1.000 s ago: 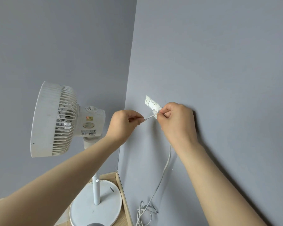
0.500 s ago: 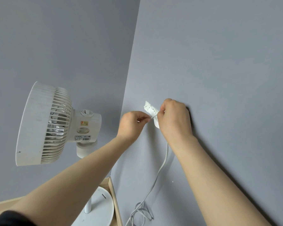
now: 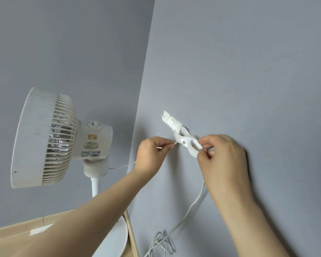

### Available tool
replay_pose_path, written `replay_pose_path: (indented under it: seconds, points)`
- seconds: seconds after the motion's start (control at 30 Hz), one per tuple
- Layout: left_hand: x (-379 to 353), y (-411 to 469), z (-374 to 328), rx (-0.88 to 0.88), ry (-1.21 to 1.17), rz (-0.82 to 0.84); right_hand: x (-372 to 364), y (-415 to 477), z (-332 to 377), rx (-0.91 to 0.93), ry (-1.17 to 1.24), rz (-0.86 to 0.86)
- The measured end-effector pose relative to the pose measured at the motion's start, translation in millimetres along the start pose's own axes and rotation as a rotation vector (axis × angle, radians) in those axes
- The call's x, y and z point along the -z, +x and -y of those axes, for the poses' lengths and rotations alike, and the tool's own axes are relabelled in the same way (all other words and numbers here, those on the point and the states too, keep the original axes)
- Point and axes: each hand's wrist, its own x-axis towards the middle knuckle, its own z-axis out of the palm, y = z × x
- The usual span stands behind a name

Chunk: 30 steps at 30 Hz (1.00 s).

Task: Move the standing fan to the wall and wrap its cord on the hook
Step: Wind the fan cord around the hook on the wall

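Right hand [image 3: 224,160] now lower, fingers [image 3: 207,142] on cord [image 3: 193,203] at hook [image 3: 188,145].

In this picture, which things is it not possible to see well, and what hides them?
Head view only.
How the cord sits on the hook: the right hand covers it.
Fan base: hidden by the left forearm, cut by the bottom edge.
Fan label text: too small.
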Motion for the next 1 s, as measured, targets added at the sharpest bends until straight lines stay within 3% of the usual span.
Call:
replay_pose_path:
  seconds: [0.33,0.43,0.67,1.0]
  points:
    - [4,-35,-6,0.016,-0.039,-0.061,-12,-37,-12,0.029,0.033,-0.118]
    - [0,-59,3,0.116,-0.051,0.038,-18,-41,-13,0.037,0.066,-0.18]
    - [-9,-82,11,0.149,-0.18,0.285,-33,-45,-14,-0.018,0.147,-0.315]
    - [-6,-107,18,0.196,-0.295,0.488,-22,-49,-19,0.025,0.066,-0.127]
